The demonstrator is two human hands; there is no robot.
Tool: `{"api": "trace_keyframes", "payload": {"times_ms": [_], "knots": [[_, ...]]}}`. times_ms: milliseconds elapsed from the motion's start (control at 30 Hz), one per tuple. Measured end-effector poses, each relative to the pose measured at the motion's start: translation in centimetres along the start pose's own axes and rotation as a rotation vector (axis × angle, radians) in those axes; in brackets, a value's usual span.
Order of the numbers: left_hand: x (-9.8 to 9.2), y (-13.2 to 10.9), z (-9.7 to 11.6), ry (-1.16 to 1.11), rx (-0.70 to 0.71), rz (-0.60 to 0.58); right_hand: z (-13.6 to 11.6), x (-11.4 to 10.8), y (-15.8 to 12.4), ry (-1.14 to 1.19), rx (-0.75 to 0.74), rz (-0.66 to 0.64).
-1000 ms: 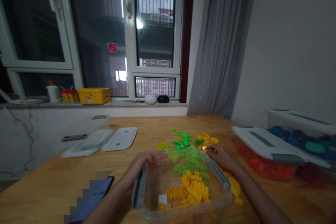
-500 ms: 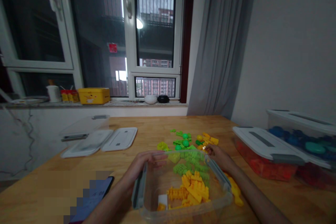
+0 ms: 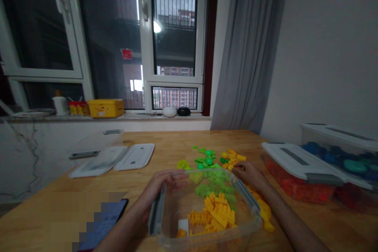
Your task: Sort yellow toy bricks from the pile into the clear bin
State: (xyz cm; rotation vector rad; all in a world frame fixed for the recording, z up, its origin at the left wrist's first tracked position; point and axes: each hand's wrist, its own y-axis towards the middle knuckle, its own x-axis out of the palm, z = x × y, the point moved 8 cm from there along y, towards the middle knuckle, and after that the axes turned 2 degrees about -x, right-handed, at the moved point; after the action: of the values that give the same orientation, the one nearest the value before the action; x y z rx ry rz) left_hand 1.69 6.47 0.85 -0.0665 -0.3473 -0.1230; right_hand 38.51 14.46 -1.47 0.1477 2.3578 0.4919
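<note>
Count, bearings from the wearer, 12 o'clock straight ahead. Hands: 1 left hand (image 3: pixel 159 184), 1 right hand (image 3: pixel 247 174). At 6 o'clock: 1 clear plastic bin (image 3: pixel 206 243), its toy bricks (image 3: pixel 217 212) too many to count. At 12 o'clock: 3 green balls (image 3: pixel 209 161), 1 yellow ball (image 3: pixel 225 155). At 3 o'clock: 2 lidded storage bins (image 3: pixel 298 173). At 10 o'clock: 1 clear tub (image 3: pixel 96 141), 2 white lids (image 3: pixel 136 156). At 8 o'clock: 1 phone (image 3: pixel 103 220). On the windowsill (image 3: pixel 195 118), 11 o'clock: 1 yellow tin (image 3: pixel 105 108).

Yellow tin (image 3: pixel 105 108) on windowsill (image 3: pixel 193 118); gray curtain (image 3: pixel 249 47) beside window (image 3: pixel 174 23).
</note>
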Motion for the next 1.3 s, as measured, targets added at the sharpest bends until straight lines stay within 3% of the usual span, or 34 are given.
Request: {"api": "trace_keyframes", "payload": {"times_ms": [267,500,733,967,1033,1133,1300], "knots": [[-0.1,0.2,-0.1,0.001,-0.001,0.029,-1.9,-2.6,-0.3,0.339,0.075,0.146],[0.3,-0.3,0.5,0.071,0.061,-0.031,-5.4,0.5,-3.0,0.872,0.120,-0.222],[0.0,-0.2,0.4,0.030,0.044,0.001,-7.4,1.0,-3.6,0.895,-0.087,-0.352],[-0.3,0.9,-0.6,0.029,0.044,-0.093,-7.5,0.5,-3.8,0.829,-0.084,-0.341],[-0.3,0.7,-0.4,0.032,0.060,-0.079,-7.0,0.6,-3.6,0.863,-0.001,-0.292],[-0.1,0.3,-0.1,0.018,0.049,-0.053,-5.1,-0.2,-2.4,0.835,0.106,-0.082],[0.1,0.1,0.1,0.048,0.047,-0.029,-1.1,-3.3,0.0,0.352,0.064,0.262]]}}
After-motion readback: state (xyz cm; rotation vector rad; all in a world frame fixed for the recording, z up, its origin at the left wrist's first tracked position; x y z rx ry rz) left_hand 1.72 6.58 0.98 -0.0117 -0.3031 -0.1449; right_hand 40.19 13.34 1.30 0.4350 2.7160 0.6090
